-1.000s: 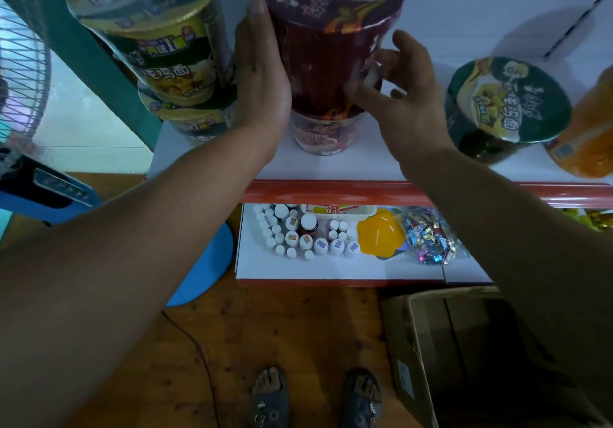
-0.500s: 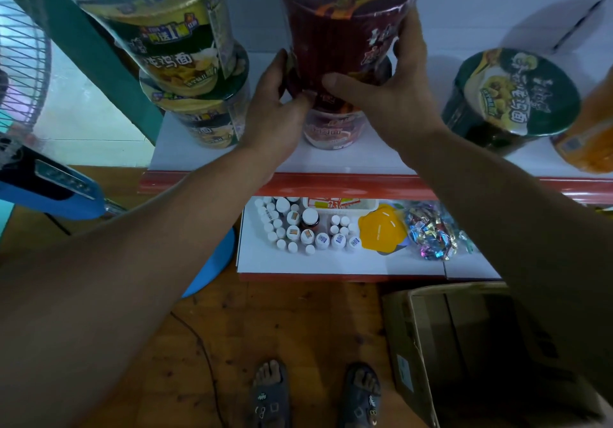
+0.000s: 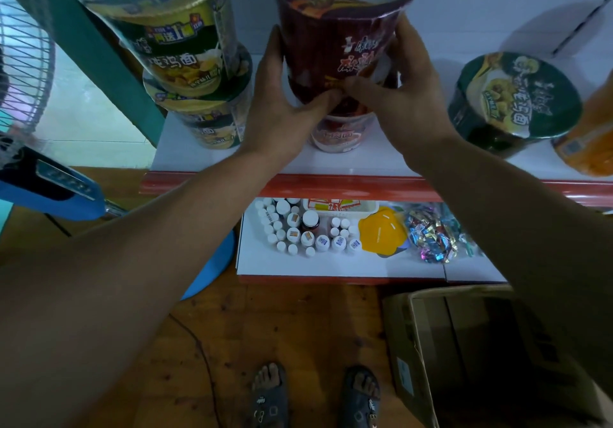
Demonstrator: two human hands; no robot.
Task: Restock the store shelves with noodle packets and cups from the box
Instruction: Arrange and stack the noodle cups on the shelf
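A dark red noodle cup stands on top of a lower red-and-white cup on the white shelf. My left hand grips its left side and my right hand its right side, thumbs meeting at the front near its base. Left of it, two green noodle cups are stacked. Another green cup sits to the right, beside an orange cup at the frame edge. The cardboard box lies open on the floor at lower right; its inside is dark.
A lower shelf holds several small white bottles, a yellow lid and a bag of wrapped sweets. A blue standing fan is at the left with a cord across the wooden floor. My sandalled feet are below.
My right hand closed onto the red cup and both hands slid down to its lower half, thumbs now touching. The cup stands a bit higher in view.
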